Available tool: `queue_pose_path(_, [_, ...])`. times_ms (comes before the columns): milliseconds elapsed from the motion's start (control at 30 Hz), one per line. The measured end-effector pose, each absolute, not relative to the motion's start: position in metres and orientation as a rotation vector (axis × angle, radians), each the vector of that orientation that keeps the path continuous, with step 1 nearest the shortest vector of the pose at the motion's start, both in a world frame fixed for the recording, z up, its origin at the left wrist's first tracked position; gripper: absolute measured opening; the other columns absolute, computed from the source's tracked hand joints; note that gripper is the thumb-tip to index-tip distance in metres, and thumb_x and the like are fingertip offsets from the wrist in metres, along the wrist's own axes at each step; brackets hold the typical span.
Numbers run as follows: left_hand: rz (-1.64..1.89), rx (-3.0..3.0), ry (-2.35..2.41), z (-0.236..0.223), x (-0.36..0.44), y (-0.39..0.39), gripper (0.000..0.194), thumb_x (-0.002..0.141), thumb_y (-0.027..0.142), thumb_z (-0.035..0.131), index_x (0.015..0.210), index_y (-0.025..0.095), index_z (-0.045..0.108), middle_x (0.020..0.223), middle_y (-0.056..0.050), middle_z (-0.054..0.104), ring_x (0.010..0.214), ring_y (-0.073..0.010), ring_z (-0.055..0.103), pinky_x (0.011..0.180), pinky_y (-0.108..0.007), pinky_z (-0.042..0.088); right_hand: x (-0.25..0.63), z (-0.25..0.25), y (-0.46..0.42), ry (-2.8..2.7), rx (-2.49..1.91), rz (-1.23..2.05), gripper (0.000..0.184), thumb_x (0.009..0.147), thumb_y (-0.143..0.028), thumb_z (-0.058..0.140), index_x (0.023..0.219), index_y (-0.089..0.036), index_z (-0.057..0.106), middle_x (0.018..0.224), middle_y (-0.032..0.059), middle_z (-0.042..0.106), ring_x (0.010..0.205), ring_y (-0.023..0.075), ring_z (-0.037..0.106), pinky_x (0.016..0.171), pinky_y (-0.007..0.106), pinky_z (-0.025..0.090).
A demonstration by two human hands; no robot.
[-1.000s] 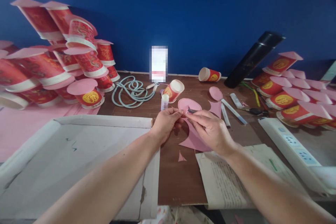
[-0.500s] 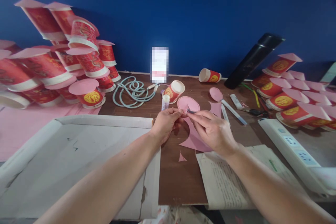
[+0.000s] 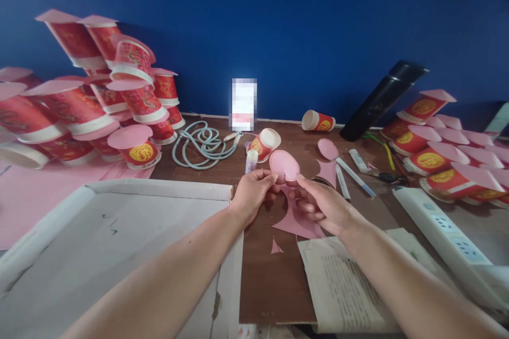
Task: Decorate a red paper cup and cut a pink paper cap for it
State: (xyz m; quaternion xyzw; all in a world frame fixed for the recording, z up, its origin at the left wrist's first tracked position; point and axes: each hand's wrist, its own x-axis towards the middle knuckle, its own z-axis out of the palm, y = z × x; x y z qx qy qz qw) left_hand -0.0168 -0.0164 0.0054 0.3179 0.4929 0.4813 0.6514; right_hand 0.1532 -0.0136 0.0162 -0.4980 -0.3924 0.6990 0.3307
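Note:
A pink paper disc [image 3: 284, 163] with a small slit in its lower edge is held up over the brown table. My left hand [image 3: 254, 195] is closed, pinching the disc's lower left edge between thumb and fingers. At its lower right edge, the fingertips of my right hand [image 3: 324, 204] close on the same disc. A dark curved thing [image 3: 325, 181] shows just behind my right hand; its kind is hard to make out. Under the hands lies a pink paper offcut [image 3: 296, 220]. An open glue stick [image 3: 251, 161] and a red paper cup [image 3: 264, 144] stand beyond my left hand.
Red cups with pink paper tops are stacked at left [image 3: 137, 148] and right [image 3: 431, 161]. A white tray-like box [image 3: 159, 190], a power strip [image 3: 441, 225] and printed paper [image 3: 338, 265] lie in front. A black bottle [image 3: 384, 100] leans against the wall.
The dark tool tip in my right hand at the disc is gone from there. My right fingers have moved to the disc's edge, and a slit now shows in it.

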Motion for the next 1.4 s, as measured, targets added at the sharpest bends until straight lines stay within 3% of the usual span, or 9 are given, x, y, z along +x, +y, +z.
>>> queue_pose_path(133, [1.091,0.758,1.140,0.004,-0.017,-0.017,0.016,0.080,0.031,0.066,0.078,0.015,0.066,0.059,0.002,0.058,0.043,-0.0055,0.048,0.039,-0.017,0.036,0.148,0.014,-0.011,-0.771,-1.232,1.834,0.031,0.069,-0.040,0.080,0.081,-0.017,0.063,0.078,0.0000,0.064,0.045,0.0012,0.034,0.034,0.012,0.015])
queue_pose_path(333, [1.086,0.785,1.121,-0.002,-0.016,-0.017,0.022,0.076,0.036,0.071,0.082,0.015,0.067,0.061,0.001,0.059,0.043,-0.0058,0.048,0.038,-0.017,0.036,0.143,0.014,-0.012,-0.880,-1.214,1.712,0.035,0.062,-0.036,0.084,0.076,-0.019,0.057,0.065,-0.0076,0.050,0.045,0.0012,0.033,0.036,0.014,0.016])
queue_pose_path(667, [1.070,0.851,1.156,-0.001,-0.015,-0.018,0.016,0.081,0.033,0.064,0.080,0.017,0.066,0.061,0.002,0.057,0.044,-0.0067,0.048,0.038,-0.018,0.036,0.144,0.016,-0.014,-0.886,-1.186,1.717,0.029,0.066,-0.034,0.082,0.077,-0.017,0.061,0.070,-0.0055,0.054,0.047,0.0011,0.034,0.038,0.014,0.015])
queue_pose_path(1067, [1.078,0.865,1.182,0.000,-0.015,-0.018,0.016,0.082,0.032,0.063,0.079,0.016,0.064,0.061,0.001,0.058,0.044,-0.0068,0.048,0.038,-0.017,0.035,0.150,0.019,-0.007,-0.592,-0.997,2.004,0.019,0.071,-0.023,0.076,0.075,-0.015,0.059,0.069,-0.0057,0.052,0.045,0.0003,0.028,0.035,0.010,0.017])
queue_pose_path(1400, [1.076,0.896,1.177,0.000,-0.015,-0.019,0.017,0.081,0.032,0.063,0.085,0.016,0.066,0.061,0.001,0.058,0.045,-0.0068,0.049,0.040,-0.017,0.037,0.141,0.014,-0.016,-1.031,-1.249,1.606,0.031,0.068,-0.039,0.079,0.076,-0.016,0.059,0.059,-0.0058,0.049,0.046,0.0033,0.032,0.040,0.018,0.014])
